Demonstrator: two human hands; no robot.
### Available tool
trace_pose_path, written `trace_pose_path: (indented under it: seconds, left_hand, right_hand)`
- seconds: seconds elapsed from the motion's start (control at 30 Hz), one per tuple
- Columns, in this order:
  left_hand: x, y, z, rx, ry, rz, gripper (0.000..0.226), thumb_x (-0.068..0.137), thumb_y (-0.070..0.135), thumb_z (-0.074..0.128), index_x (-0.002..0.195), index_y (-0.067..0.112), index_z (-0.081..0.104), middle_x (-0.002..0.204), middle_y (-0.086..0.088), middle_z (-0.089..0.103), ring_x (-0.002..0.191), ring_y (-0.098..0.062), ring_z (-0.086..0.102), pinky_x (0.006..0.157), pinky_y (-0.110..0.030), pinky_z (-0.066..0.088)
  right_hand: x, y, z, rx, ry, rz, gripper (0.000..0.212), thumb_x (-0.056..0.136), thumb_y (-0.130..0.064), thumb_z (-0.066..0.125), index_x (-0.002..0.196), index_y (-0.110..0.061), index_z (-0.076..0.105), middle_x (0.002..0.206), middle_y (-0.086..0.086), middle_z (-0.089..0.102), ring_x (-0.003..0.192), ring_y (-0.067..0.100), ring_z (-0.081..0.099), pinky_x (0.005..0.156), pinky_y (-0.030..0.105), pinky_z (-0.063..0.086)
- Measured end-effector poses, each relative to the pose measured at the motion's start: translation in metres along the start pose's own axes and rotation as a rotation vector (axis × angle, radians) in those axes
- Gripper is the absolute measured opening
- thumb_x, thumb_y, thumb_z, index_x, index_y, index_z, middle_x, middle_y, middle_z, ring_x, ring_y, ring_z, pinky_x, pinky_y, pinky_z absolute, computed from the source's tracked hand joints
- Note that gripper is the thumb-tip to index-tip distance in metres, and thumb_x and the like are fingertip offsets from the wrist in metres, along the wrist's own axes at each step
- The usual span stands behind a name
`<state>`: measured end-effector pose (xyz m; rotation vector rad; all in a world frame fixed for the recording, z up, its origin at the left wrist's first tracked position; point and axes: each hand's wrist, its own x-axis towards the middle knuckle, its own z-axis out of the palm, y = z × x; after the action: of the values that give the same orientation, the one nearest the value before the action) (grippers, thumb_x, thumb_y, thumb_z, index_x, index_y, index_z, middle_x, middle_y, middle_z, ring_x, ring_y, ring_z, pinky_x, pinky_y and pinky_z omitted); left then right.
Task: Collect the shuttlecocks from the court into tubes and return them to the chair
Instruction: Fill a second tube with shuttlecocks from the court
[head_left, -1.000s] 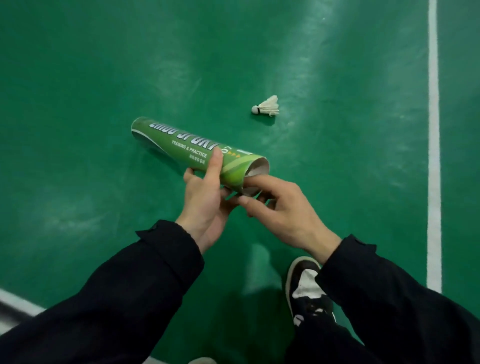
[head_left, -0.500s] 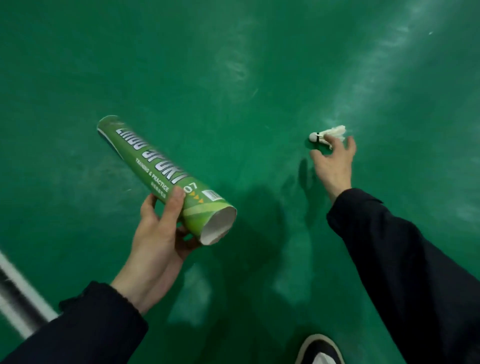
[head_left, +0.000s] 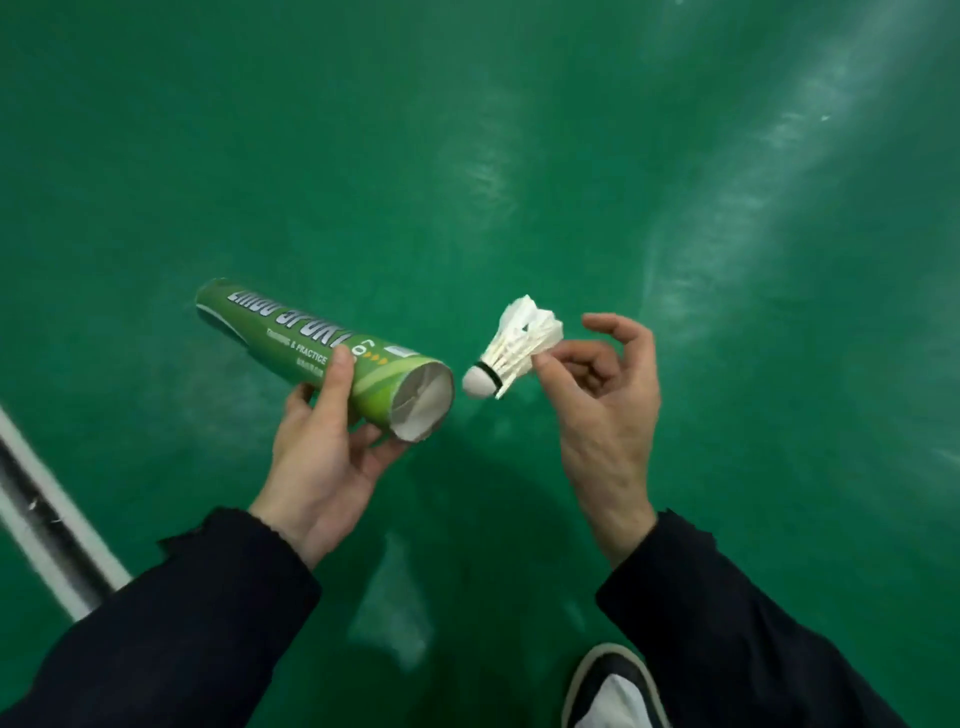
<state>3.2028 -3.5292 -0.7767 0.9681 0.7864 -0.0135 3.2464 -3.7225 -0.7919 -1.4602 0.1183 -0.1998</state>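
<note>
Cork (head_left: 479, 383) pointed at the open mouth of the tube (head_left: 332, 358) gripped in the left hand (head_left: 322, 457) — right hand (head_left: 602, 410) pinched the shuttlecock (head_left: 514, 348) by its feathers; best slid in straight, gently.

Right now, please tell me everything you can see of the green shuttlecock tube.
The green shuttlecock tube is a long cylinder that looks like printed cardboard, with white lettering partly reading "TRAINING & PRACTICE" and a small white label near its mouth. It lies tilted, held in the air above the green court floor. Its open end, pale inside, faces right toward the cork of the white feather shuttlecock, apart from it. The left hand grips it near the mouth, thumb on top. Whether it holds shuttlecocks cannot be told.
</note>
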Motion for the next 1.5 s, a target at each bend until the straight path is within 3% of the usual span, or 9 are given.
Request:
trace_pose_path:
  seconds: [0.2, 0.53, 0.7, 0.83, 1.07, 1.27, 1.33, 1.4, 1.5]
  left_hand:
    - [-0.041, 0.04, -0.03, -0.212, 0.053, 0.045, 0.06, 0.098, 0.045, 0.062, 0.143, 0.005, 0.052, 0.121, -0.019, 0.074, 0.086, -0.022, 0.077, 0.064, -0.035, 0.062]
    - [-0.077, 0.086, -0.12, -0.431, -0.046, 0.135, 0.065, 0.1, 0.044, 0.059, 0.147, 0.004, 0.043, 0.132, -0.024, 0.068, 0.112, -0.036, 0.071, 0.072, -0.042, 0.063]
    - [-0.094, 0.1, -0.174, -0.545, -0.081, 0.138, 0.071, 0.094, 0.048, 0.063, 0.147, 0.005, 0.045, 0.135, -0.025, 0.065, 0.121, -0.039, 0.066, 0.079, -0.044, 0.062]
    - [-0.102, 0.111, -0.221, -0.631, -0.048, 0.21, 0.063, 0.097, 0.044, 0.062, 0.148, 0.011, 0.045, 0.133, -0.023, 0.067, 0.113, -0.036, 0.07, 0.072, -0.039, 0.062]
    - [-0.109, 0.114, -0.281, -0.669, 0.125, 0.307, 0.067, 0.092, 0.041, 0.064, 0.148, 0.01, 0.042, 0.131, -0.02, 0.069, 0.102, -0.029, 0.075, 0.07, -0.035, 0.062]
    - [-0.116, 0.124, -0.35, -0.734, 0.326, 0.428, 0.066, 0.096, 0.046, 0.063, 0.148, 0.011, 0.042, 0.129, -0.023, 0.069, 0.092, -0.031, 0.074, 0.062, -0.036, 0.059]
    - [-0.122, 0.126, -0.365, -0.758, 0.434, 0.469, 0.062, 0.095, 0.041, 0.065, 0.147, 0.02, 0.04, 0.119, -0.015, 0.074, 0.082, -0.025, 0.075, 0.057, -0.033, 0.057]
    - [-0.128, 0.124, -0.376, -0.724, 0.5, 0.501, 0.066, 0.094, 0.037, 0.066, 0.151, 0.027, 0.034, 0.112, -0.008, 0.077, 0.084, -0.022, 0.076, 0.06, -0.032, 0.059]
    - [-0.14, 0.124, -0.402, -0.602, 0.607, 0.497, 0.07, 0.096, 0.043, 0.064, 0.152, 0.034, 0.023, 0.125, -0.005, 0.073, 0.103, -0.021, 0.074, 0.077, -0.04, 0.062]
  right_hand:
    - [-0.07, -0.038, 0.057, -0.236, -0.301, -0.393, 0.036, 0.082, 0.0, 0.073, 0.109, -0.023, 0.07, 0.091, -0.011, 0.071, 0.082, 0.006, 0.067, 0.081, 0.023, 0.055]
    - [-0.113, -0.083, 0.148, -0.358, -0.462, -0.867, 0.02, 0.079, 0.009, 0.071, 0.095, -0.002, 0.072, 0.096, 0.003, 0.07, 0.092, 0.014, 0.067, 0.087, 0.023, 0.052]
    - [-0.146, -0.089, 0.185, -0.661, -0.78, -1.094, 0.012, 0.079, -0.004, 0.065, 0.089, -0.006, 0.071, 0.099, 0.002, 0.073, 0.081, 0.029, 0.063, 0.077, 0.041, 0.051]
    - [-0.173, -0.106, 0.229, -0.817, -1.036, -0.979, 0.03, 0.083, -0.023, 0.063, 0.113, -0.022, 0.068, 0.108, -0.011, 0.07, 0.078, 0.013, 0.058, 0.069, 0.028, 0.053]
    - [-0.218, -0.108, 0.314, -1.061, -1.462, -0.785, 0.017, 0.083, -0.049, 0.033, 0.085, -0.033, 0.036, 0.081, -0.009, 0.052, 0.074, 0.027, 0.05, 0.065, 0.033, 0.033]
    - [-0.252, -0.065, 0.36, -0.579, -1.387, -0.936, 0.022, 0.086, -0.022, 0.075, 0.107, -0.028, 0.069, 0.107, -0.014, 0.069, 0.082, -0.005, 0.049, 0.063, 0.015, 0.039]
    - [-0.269, -0.048, 0.376, -0.546, -1.418, -1.008, 0.008, 0.092, -0.029, 0.069, 0.098, -0.025, 0.067, 0.099, -0.012, 0.067, 0.076, 0.003, 0.055, 0.058, 0.02, 0.042]
    - [-0.285, -0.03, 0.394, -0.602, -1.51, -0.961, 0.027, 0.098, -0.046, 0.053, 0.1, -0.023, 0.068, 0.094, -0.006, 0.069, 0.076, 0.02, 0.064, 0.057, 0.031, 0.052]
    - [-0.304, -0.015, 0.411, -0.443, -1.594, -0.611, 0.038, 0.101, -0.05, 0.048, 0.105, -0.021, 0.072, 0.096, -0.005, 0.076, 0.084, 0.016, 0.072, 0.074, 0.037, 0.058]
